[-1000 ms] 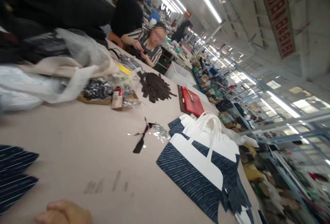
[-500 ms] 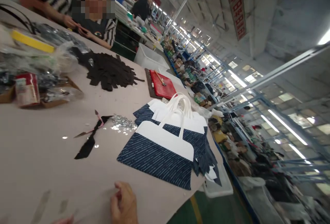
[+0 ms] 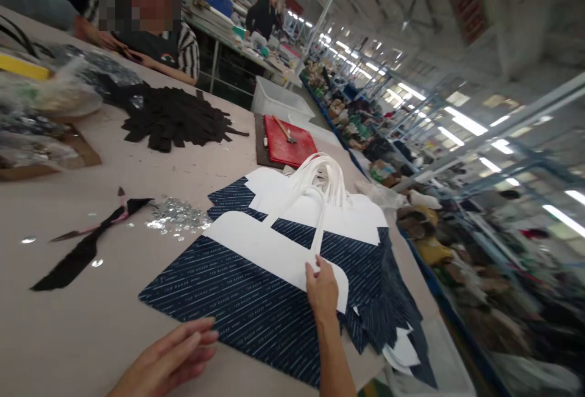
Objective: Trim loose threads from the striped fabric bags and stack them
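A navy striped panel with a white top band and white handle (image 3: 237,287) lies uppermost on the near side of a fanned stack of similar panels (image 3: 351,251). My right hand (image 3: 322,287) is on its white band at the base of the handle, thumb and fingertips apart. Near the panel's lower left edge is my left hand (image 3: 176,354), its fingers stretched out and holding nothing. To the left lie a black strip (image 3: 86,257), pink-handled snips (image 3: 121,211) and a pile of small silvery discs (image 3: 176,215).
Black fabric strips (image 3: 173,118) are heaped farther back. A red slab (image 3: 290,142) with a hammer lies behind the stack. Plastic bags (image 3: 46,98) fill the left side. A person (image 3: 150,50) sits across the table (image 3: 91,336); white bins stand beyond its edge.
My right hand has moved forward and right onto the white band. My left hand has come further into view beside the panel. The view has shifted, with the panels now nearer.
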### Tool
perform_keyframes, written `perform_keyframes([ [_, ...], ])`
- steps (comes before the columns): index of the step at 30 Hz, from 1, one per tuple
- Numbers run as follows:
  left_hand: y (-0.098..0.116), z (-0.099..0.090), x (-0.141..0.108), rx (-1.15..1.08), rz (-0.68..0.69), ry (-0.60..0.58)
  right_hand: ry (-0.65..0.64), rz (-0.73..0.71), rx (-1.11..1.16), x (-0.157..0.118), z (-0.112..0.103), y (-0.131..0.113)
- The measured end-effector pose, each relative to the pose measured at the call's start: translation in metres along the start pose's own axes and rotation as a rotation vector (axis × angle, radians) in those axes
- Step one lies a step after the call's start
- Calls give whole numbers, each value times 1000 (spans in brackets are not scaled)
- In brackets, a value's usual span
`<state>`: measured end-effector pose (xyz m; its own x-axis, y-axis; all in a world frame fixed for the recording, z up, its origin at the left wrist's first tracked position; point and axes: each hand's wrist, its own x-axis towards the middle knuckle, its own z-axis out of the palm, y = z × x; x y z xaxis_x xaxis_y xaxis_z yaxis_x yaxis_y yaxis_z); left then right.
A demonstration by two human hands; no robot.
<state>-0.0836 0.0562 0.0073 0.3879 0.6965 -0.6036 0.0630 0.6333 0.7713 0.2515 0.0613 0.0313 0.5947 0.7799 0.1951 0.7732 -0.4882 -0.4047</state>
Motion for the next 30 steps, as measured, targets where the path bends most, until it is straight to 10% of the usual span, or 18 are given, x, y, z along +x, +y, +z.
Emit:
perform_keyframes([
  [4, 37, 101, 33, -488, -118, 45, -132, 42, -35, 52, 1, 32],
  [8, 44, 152, 74, -551, -196, 168, -255, 36, -14, 72, 1, 44],
  [18, 38, 161, 94, -644, -241, 279, -201, -99, 123, 73, -13, 46],
  [25, 53, 160, 84, -703, -194, 223, -42, -842, 263, -37, -59, -9],
  [30, 53, 155, 57, -718, -96, 255, -128, -901, 384, -111, -36, -18],
])
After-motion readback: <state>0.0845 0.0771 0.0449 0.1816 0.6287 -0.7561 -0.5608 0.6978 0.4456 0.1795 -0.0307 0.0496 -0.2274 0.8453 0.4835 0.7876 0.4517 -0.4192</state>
